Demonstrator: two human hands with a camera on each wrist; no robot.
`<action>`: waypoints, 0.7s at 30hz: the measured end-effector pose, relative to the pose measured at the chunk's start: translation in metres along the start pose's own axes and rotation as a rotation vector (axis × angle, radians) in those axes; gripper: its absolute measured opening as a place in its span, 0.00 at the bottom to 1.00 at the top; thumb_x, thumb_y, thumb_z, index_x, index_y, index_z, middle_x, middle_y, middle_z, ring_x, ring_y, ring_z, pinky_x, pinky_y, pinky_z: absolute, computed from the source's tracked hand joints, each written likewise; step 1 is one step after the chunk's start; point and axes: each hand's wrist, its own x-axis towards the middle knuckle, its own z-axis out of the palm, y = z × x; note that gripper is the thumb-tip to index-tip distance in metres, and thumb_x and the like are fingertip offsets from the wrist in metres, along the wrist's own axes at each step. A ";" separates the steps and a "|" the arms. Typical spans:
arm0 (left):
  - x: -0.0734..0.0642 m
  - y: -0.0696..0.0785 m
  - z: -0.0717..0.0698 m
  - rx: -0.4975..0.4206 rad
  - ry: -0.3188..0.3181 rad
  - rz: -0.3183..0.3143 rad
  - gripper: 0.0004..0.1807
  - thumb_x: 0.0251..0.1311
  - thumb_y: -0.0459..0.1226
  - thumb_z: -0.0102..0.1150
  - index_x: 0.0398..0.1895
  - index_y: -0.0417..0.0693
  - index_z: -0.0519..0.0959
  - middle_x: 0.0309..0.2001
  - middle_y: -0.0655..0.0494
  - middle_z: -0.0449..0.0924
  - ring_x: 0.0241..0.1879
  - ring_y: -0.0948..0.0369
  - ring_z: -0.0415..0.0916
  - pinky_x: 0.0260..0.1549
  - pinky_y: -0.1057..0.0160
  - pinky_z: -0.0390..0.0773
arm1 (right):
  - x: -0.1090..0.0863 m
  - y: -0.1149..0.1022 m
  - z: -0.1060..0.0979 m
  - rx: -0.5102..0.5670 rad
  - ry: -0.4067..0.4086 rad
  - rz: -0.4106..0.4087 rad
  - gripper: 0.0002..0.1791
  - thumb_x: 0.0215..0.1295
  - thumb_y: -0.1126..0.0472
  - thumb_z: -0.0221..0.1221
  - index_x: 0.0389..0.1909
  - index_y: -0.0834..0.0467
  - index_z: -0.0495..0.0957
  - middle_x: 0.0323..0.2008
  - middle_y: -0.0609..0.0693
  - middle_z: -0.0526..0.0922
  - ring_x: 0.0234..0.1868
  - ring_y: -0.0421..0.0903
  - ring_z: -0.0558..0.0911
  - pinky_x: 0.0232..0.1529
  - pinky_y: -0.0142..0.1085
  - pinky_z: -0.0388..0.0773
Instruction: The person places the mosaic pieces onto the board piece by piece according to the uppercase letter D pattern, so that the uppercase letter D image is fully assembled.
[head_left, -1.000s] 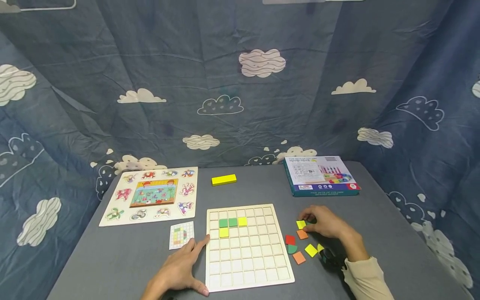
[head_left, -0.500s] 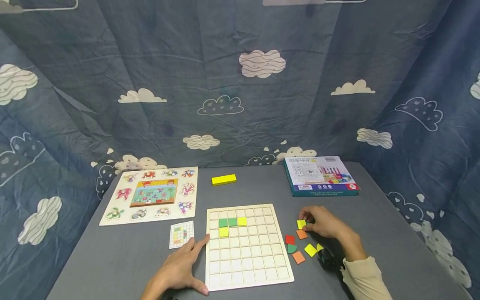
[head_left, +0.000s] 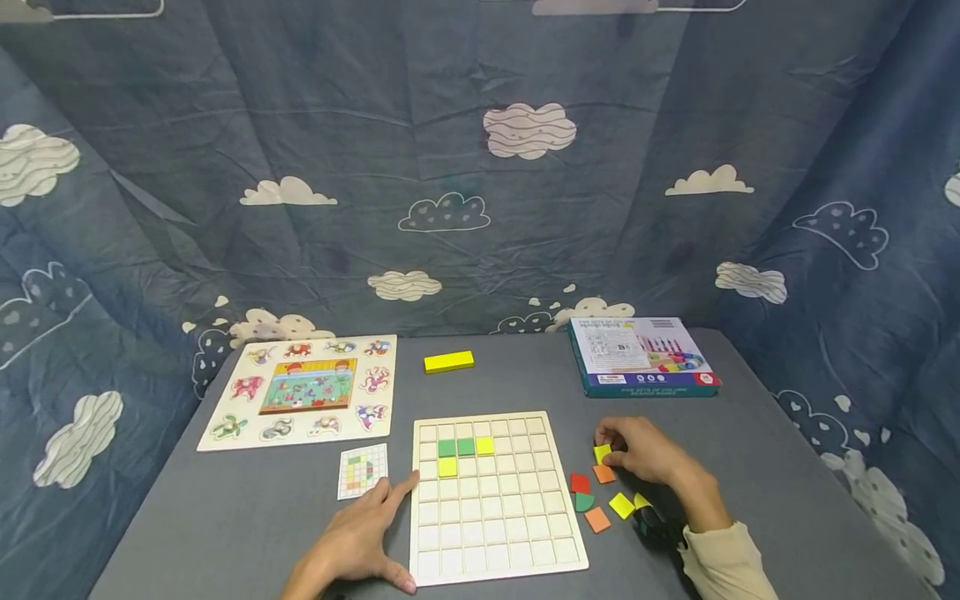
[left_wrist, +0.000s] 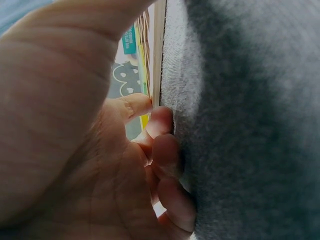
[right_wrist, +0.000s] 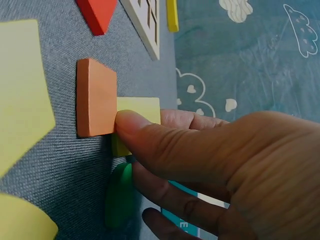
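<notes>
My left hand [head_left: 358,533] lies at the left side of the pale wooden grid board [head_left: 487,577], thumb and index fingertip at its edge. In the left wrist view, fingertips [left_wrist: 165,150] rest on the grey cloth beside that edge. Two green and two yellow square tiles sit in the board's upper left cells. To the right of the board, my right hand [head_left: 648,454] pinches a yellow square tile [right_wrist: 142,105] between thumb and fingers. An orange square tile [right_wrist: 97,97] stands right by the thumb tip, and a green piece [right_wrist: 118,197] lies under the fingers.
Red [head_left: 580,482], green, orange and yellow tiles lie between board and right hand. A pattern card [head_left: 363,471] is left of the board. Behind stand a picture puzzle board [head_left: 225,400], a yellow bar [head_left: 448,362] and a flat box [head_left: 645,358]. Cloud-print cloth surrounds the table.
The head view has shifted slightly. My right hand stays at the yellow tile, which looks slightly more tilted; my left hand has kept its place at the board.
</notes>
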 end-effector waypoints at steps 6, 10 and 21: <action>0.000 -0.003 0.002 0.002 0.006 0.013 0.74 0.21 0.65 0.79 0.79 0.54 0.55 0.38 0.60 0.60 0.32 0.63 0.57 0.25 0.66 0.62 | 0.000 -0.002 0.002 -0.022 0.016 -0.025 0.11 0.56 0.70 0.70 0.34 0.55 0.78 0.29 0.44 0.76 0.32 0.41 0.73 0.37 0.37 0.75; 0.001 -0.003 0.001 0.011 0.017 0.024 0.74 0.21 0.67 0.77 0.79 0.52 0.56 0.38 0.61 0.60 0.31 0.64 0.57 0.26 0.66 0.61 | -0.002 -0.002 0.000 -0.038 0.024 -0.045 0.11 0.58 0.71 0.68 0.33 0.55 0.78 0.28 0.43 0.76 0.31 0.40 0.72 0.36 0.35 0.74; -0.001 0.000 0.001 -0.005 0.011 0.010 0.74 0.20 0.64 0.80 0.79 0.54 0.55 0.38 0.60 0.60 0.31 0.64 0.57 0.25 0.66 0.61 | 0.002 -0.008 -0.006 -0.040 0.034 -0.036 0.02 0.65 0.68 0.64 0.34 0.60 0.80 0.28 0.44 0.79 0.30 0.40 0.73 0.35 0.36 0.75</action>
